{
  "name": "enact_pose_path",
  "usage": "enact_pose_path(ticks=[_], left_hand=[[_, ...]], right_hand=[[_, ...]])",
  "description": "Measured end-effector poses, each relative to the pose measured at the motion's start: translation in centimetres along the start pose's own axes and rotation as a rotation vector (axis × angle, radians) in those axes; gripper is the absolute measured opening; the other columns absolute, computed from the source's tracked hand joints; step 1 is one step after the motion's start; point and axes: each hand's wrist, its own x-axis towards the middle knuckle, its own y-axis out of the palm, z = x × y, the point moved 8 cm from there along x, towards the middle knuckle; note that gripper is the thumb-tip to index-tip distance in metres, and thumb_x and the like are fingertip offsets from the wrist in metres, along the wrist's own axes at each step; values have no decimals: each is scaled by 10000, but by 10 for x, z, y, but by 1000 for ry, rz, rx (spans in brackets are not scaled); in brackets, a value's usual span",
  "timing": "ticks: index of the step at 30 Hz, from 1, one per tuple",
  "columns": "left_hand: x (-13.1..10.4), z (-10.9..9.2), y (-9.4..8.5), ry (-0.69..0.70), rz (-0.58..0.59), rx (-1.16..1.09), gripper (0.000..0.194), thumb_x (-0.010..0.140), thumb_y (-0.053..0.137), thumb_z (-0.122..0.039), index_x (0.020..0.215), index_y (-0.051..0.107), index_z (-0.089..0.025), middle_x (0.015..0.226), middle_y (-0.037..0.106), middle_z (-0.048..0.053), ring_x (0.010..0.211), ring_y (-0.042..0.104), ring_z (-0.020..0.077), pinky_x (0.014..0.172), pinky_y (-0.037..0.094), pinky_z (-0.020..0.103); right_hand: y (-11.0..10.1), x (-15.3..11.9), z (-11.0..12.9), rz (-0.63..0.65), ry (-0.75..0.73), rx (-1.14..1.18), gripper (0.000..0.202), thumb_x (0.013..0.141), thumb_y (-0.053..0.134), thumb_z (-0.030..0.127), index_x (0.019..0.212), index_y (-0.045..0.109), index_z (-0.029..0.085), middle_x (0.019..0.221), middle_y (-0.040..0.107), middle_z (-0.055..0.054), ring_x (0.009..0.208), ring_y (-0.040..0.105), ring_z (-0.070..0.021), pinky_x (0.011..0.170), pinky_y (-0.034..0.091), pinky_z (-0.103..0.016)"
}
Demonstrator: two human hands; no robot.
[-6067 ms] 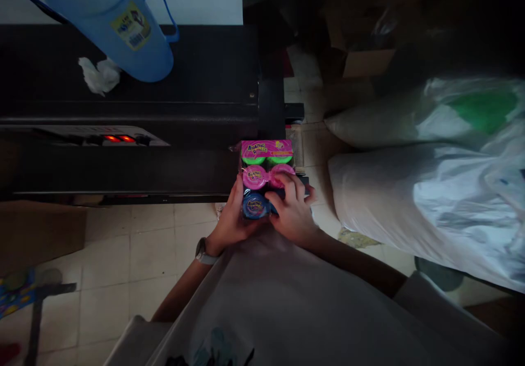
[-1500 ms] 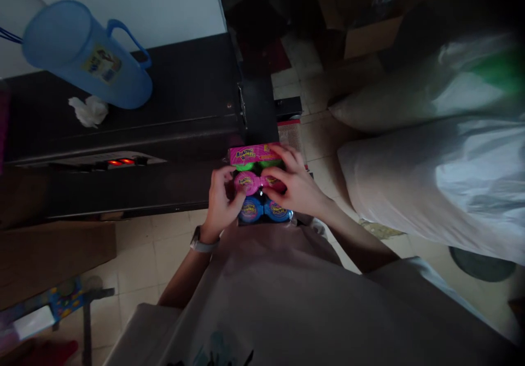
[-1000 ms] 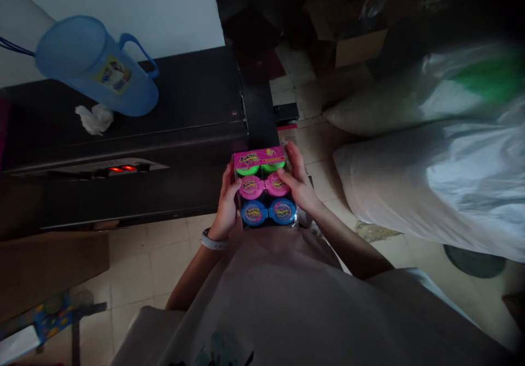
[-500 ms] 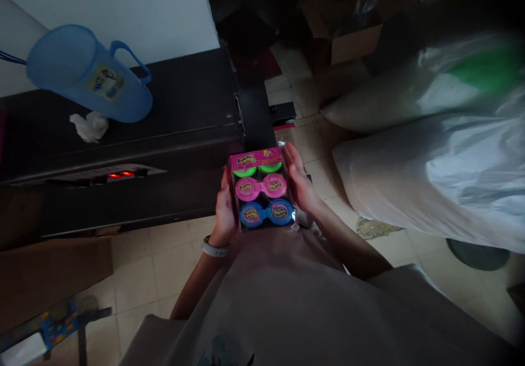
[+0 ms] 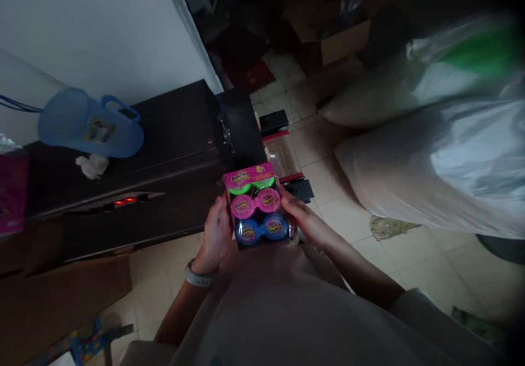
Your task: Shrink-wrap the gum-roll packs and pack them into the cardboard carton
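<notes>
Head view: left hand (image 5: 215, 238) at nine o'clock, right hand (image 5: 302, 218) at three, fingers grasping the wrapped pack (image 5: 257, 206); blue pitcher (image 5: 88, 128), ten o'clock.

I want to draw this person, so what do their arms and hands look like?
The left hand has no glove, just a pale grey band around the wrist. The right hand has no glove or band. The loose sleeves look pale grey, leaving the forearms uncovered.

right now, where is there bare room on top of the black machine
The black machine has bare room on top, between the blue jug and the machine's right end. Farther left is crowded: jug, white wad, pink box.
</notes>
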Motion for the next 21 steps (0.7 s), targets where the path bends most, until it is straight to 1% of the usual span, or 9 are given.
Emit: enact_pose_path(ticks=[3, 5, 8, 11, 14, 16, 18, 20, 21], left_hand=[[0, 3, 19, -47, -33, 21, 508, 923, 451, -489, 1326, 539, -192, 1332, 605, 71, 1325, 486, 272, 1136, 359, 420], [5, 6, 38, -81, -25, 48, 499, 908, 475, -492, 1300, 555, -194, 1330, 605, 63, 1315, 495, 269, 1126, 372, 413], [19, 10, 78, -99, 36, 66, 461, 896, 501, -476, 1260, 577, -204, 1300, 625, 53, 1279, 528, 264, 1105, 396, 414], [44, 16, 119, -104, 89, 69, 400, 899, 508, -434, 1195, 609, -185, 1220, 668, 60, 1229, 569, 253, 1085, 416, 405], [83, 24, 152, -81, 113, 69, 355, 903, 506, -390, 1140, 631, -158, 1131, 702, 71, 1166, 609, 239, 1057, 437, 385], [114, 29, 164, -44, 93, 61, 325, 899, 517, -363, 1117, 637, -153, 1085, 715, 67, 1119, 633, 226, 1031, 457, 364], [147, 38, 167, -32, 23, 52, 312, 902, 513, -355, 1095, 646, -149, 1031, 727, 65, 1065, 655, 217, 1002, 474, 346], [179, 51, 164, -60, -49, 54, 340, 917, 472, -369, 1085, 655, -137, 976, 734, 73, 1011, 672, 214, 983, 484, 341], [194, 58, 163, -76, -66, 59, 362, 927, 441, -373, 1088, 656, -130, 954, 735, 77, 992, 676, 214, 980, 485, 344]], right_hand=[[-8, -9, 18, -40, -50, -16, 654, 883, 618, 527, 1471, 407, 334, 1485, 452, 18, 1426, 343, -230, 1205, 257, -424], [-17, -17, 35, -60, -85, -28, 671, 884, 619, 514, 1484, 384, 326, 1486, 451, 12, 1413, 367, -229, 1202, 268, -416], [-37, -27, 64, -76, -137, -40, 690, 880, 619, 501, 1493, 371, 302, 1472, 471, -11, 1384, 411, -240, 1170, 329, -424], [-70, -25, 89, -156, -182, -74, 722, 844, 656, 476, 1484, 385, 277, 1456, 490, -25, 1363, 435, -249, 1148, 364, -427], [-107, -6, 105, -225, -216, -84, 719, 817, 674, 456, 1457, 416, 256, 1409, 538, -35, 1290, 512, -255, 1121, 399, -436], [-131, 15, 112, -251, -246, -103, 656, 826, 660, 438, 1419, 459, 244, 1362, 575, -34, 1260, 536, -246, 1111, 412, -423], [-153, 40, 111, -275, -231, -105, 564, 844, 643, 405, 1365, 508, 236, 1302, 614, -31, 1218, 564, -227, 1086, 440, -397], [-171, 68, 102, -287, -160, -50, 472, 864, 626, 365, 1307, 538, 228, 1226, 651, -36, 1099, 627, -210, 1000, 510, -375], [-178, 82, 95, -287, -122, -12, 428, 878, 606, 342, 1284, 541, 221, 1186, 666, -42, 1024, 653, -202, 939, 544, -365]])
